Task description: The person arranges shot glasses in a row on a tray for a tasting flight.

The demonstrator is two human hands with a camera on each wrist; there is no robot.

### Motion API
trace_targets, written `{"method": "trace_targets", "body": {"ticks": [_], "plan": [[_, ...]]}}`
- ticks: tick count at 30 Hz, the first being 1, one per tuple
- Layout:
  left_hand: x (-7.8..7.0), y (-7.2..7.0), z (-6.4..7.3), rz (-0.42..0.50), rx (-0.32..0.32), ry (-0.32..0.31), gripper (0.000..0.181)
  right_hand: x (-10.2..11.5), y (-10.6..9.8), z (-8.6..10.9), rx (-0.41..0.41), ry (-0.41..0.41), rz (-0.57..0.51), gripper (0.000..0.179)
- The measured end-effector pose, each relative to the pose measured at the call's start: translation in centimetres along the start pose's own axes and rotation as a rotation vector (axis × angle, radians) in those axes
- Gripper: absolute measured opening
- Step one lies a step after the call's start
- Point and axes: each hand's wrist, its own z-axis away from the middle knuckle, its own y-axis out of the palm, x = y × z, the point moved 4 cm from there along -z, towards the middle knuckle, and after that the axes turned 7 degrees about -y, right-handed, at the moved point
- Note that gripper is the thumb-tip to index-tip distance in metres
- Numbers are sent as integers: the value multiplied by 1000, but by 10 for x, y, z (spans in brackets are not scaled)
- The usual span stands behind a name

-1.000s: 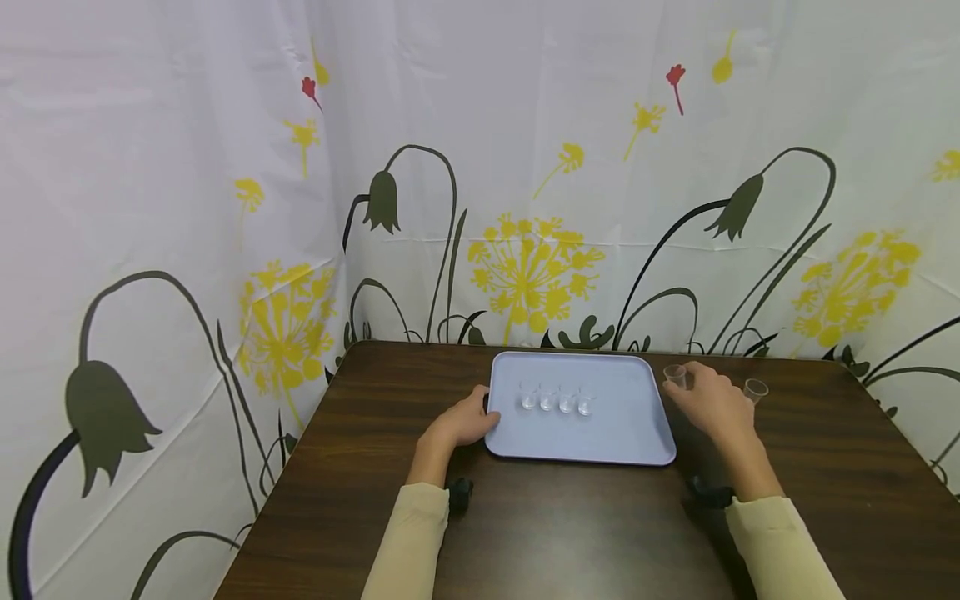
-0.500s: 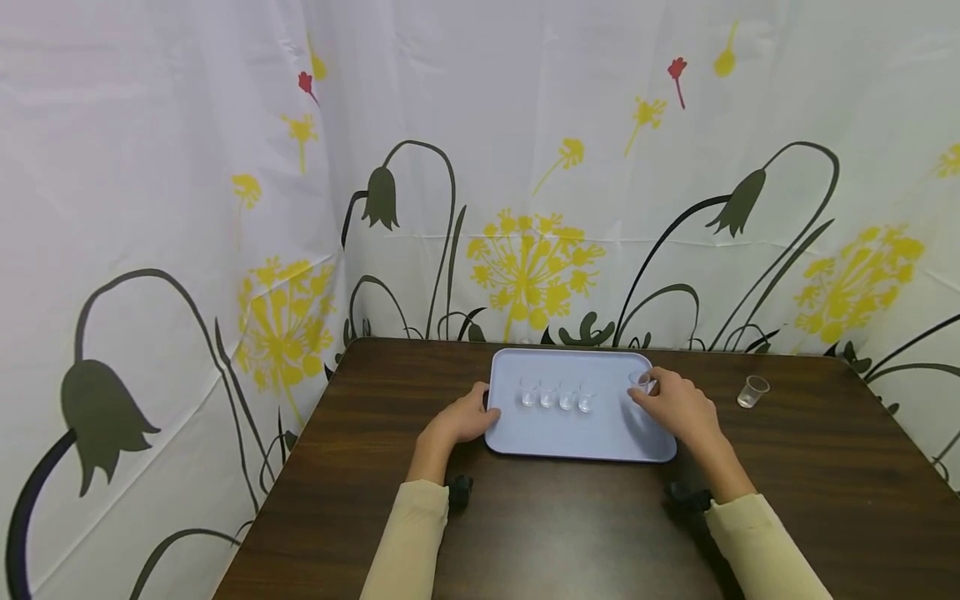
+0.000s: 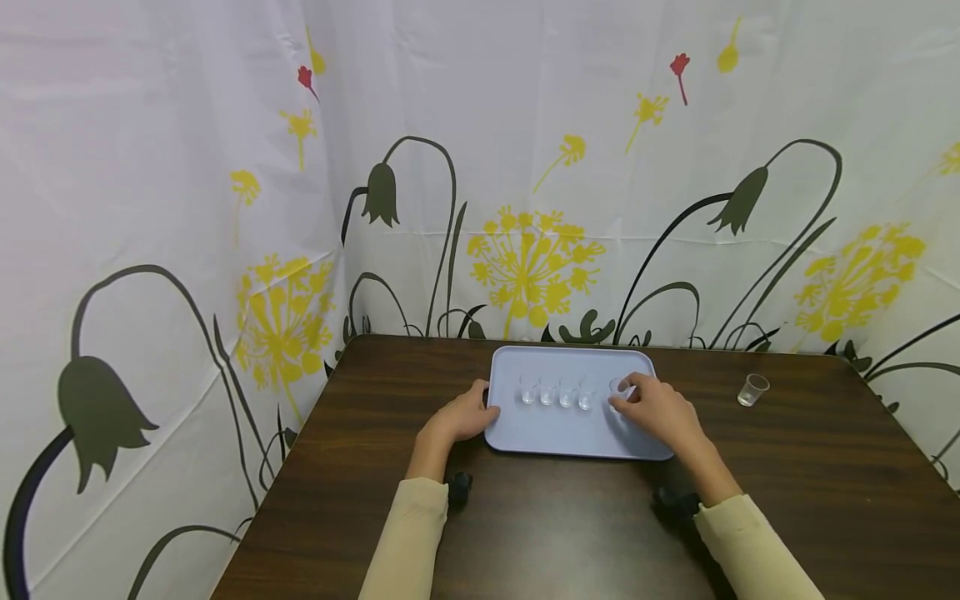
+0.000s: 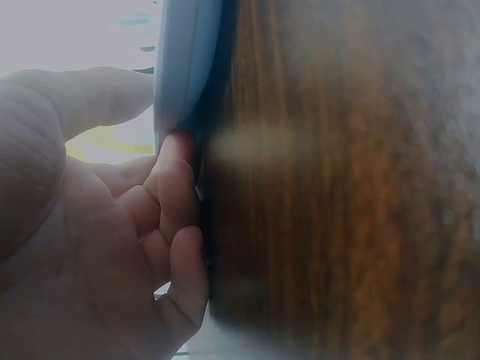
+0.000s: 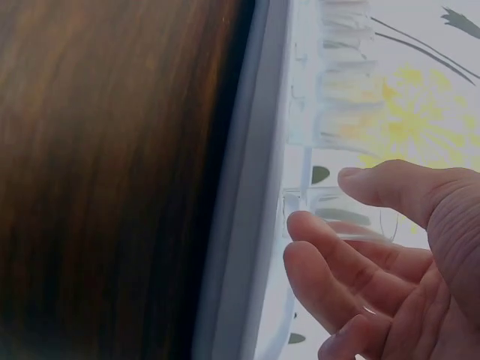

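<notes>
A pale blue tray (image 3: pixel 564 442) lies on the dark wooden table. My left hand (image 3: pixel 461 413) grips its left end, thumb on the rim and fingers curled at the underside, as the left wrist view shows. Several small clear shot glasses (image 3: pixel 567 398) stand upright in a row at the tray's middle. At the right end of that row, my right hand (image 3: pixel 660 409) holds another clear shot glass (image 5: pixel 341 212) between thumb and fingers; it stands upright, its base on or very near the tray. My fingers partly hide it.
One more clear shot glass (image 3: pixel 752 390) stands on the table (image 3: pixel 817 475) right of the tray. A white curtain (image 3: pixel 480 108) with printed flowers hangs behind the table's back edge and on the left side.
My right hand has carried the shot glass leftward from the table right of the tray, over the rim, and lowered it beside the row. My left hand keeps its grip on the tray.
</notes>
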Motion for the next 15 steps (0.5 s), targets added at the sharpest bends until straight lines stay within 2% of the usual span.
{"method": "trace_targets", "body": {"ticks": [3, 4, 7, 10, 15], "plan": [[9, 5, -12, -29, -3, 19, 67, 2, 2, 0, 4, -5, 4, 39], [7, 3, -9, -20, 3, -1, 66, 2, 2, 0, 6, -5, 4, 39], [3, 2, -5, -10, 3, -3, 66, 3, 4, 0, 9, -7, 5, 40], [-7, -4, 10, 17, 6, -19, 65, 4, 6, -1, 4, -12, 0, 41], [-10, -4, 15, 4, -8, -14, 63, 6, 9, -2, 0, -17, -13, 40]]}}
